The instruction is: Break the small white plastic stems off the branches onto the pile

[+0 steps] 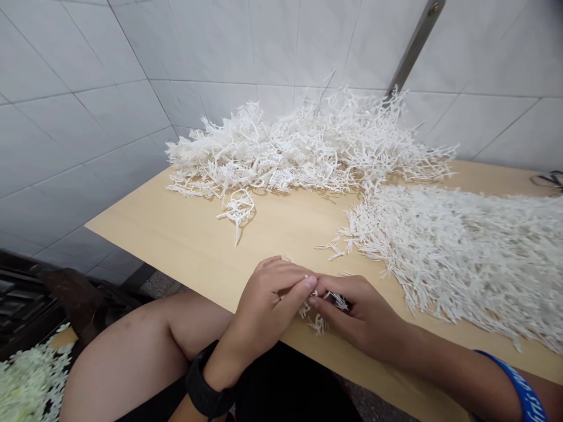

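Tan tabletop [145,225] w/ white far heap [290,149] & white R heap [475,258]; L hand [272,296] & R hand [372,322] together on the near side.
Fingertips of both pinch some small white strands [318,321]; can't tell if it's 1 pc or several, fingers hide part. To do this well, I'd say: grip close to the joint, steady w/ one hand, work gently w/ the other, & stay over the table so bits don't drop. Strands sit right btwn the hands, partly under the fingers, tips sticking out on the near side; R heap's just beyond, to the right.
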`<state>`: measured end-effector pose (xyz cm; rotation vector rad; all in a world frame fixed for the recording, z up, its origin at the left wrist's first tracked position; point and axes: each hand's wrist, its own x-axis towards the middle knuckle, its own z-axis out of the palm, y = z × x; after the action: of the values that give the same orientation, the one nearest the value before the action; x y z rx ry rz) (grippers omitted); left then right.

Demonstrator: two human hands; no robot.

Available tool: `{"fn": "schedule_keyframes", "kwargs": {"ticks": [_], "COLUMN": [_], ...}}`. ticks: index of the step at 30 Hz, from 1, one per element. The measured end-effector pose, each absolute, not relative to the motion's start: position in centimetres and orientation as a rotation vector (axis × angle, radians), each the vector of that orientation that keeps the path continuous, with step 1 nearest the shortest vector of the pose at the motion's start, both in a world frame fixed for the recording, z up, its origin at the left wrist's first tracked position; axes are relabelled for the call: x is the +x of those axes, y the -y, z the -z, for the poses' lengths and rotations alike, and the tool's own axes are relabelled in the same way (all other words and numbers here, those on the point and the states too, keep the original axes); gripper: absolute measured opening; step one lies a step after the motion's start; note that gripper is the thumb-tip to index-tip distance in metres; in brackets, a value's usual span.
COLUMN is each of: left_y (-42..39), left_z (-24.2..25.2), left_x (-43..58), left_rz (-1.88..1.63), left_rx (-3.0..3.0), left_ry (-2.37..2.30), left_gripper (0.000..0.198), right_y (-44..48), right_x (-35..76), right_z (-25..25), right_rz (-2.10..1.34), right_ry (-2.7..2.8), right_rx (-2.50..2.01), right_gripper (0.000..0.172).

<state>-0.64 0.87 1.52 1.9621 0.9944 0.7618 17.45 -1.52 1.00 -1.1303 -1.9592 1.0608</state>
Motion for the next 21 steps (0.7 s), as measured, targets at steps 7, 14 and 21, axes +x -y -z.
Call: {"fn": "schedule_keyframes", "kwargs": {"ticks": [7, 14, 21], "left_y": [-1.5, -1.4, -1.4], "left_z": [-0.8, -1.0, -1.4], "left_x": [-2.1, -1.6, -1.5], "left_rz": [-1.138, -0.886, -0.692], "left_rx": [1.491, 1.768, 2.08], "left_ry": [-1.311, -1.169, -1.014], "left_gripper": [0.026, 0.033, 0.033], "right_y": [2.1, 1.1, 1.2], "right_x": [18.1, 17.8, 17.6], "right_z": [-1.6, -1.7, -1.2], "right_rz": [-1.195, -1.235, -1.177], "right_ry": [2.08, 1.726, 1.777], "right_rx": [-1.075, -1.24, -1.151], "right_gripper": [0.031, 0.023, 0.016]}}
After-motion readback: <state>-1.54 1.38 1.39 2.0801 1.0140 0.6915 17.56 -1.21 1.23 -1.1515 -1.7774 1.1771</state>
